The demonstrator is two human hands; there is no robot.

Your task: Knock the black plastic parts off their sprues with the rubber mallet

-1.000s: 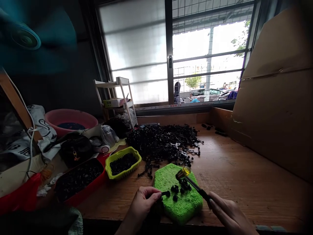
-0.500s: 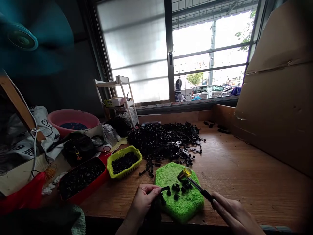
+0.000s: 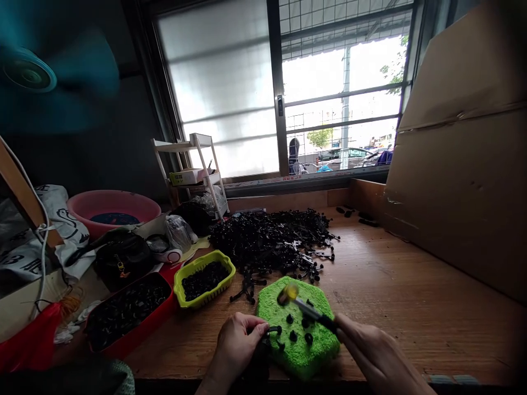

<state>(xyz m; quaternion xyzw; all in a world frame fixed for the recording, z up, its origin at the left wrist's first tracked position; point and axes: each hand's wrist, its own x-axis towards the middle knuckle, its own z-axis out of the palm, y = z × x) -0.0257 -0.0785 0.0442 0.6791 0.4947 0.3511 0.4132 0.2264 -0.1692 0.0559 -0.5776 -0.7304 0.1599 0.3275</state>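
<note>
A green fuzzy pad (image 3: 302, 345) lies at the near edge of the wooden table (image 3: 403, 296), with several small black plastic pieces (image 3: 297, 334) on it. My left hand (image 3: 236, 345) pinches a small black plastic part (image 3: 274, 331) at the pad's left edge. My right hand (image 3: 370, 354) grips the dark handle of a small hammer (image 3: 302, 307); its yellow head hovers, blurred, over the pad's far left part.
A big heap of black plastic parts (image 3: 275, 238) lies behind the pad. A green basket (image 3: 205, 278) and a red tray (image 3: 127, 312) hold more black pieces at left. Cardboard box (image 3: 465, 181) stands at right; a pink basin (image 3: 113, 203), bags and a white rack (image 3: 197, 164) crowd the left.
The hammer's head has swung left across the pad and is now blurred. My left hand stays at the pad's edge with the black part. The view shifted slightly.
</note>
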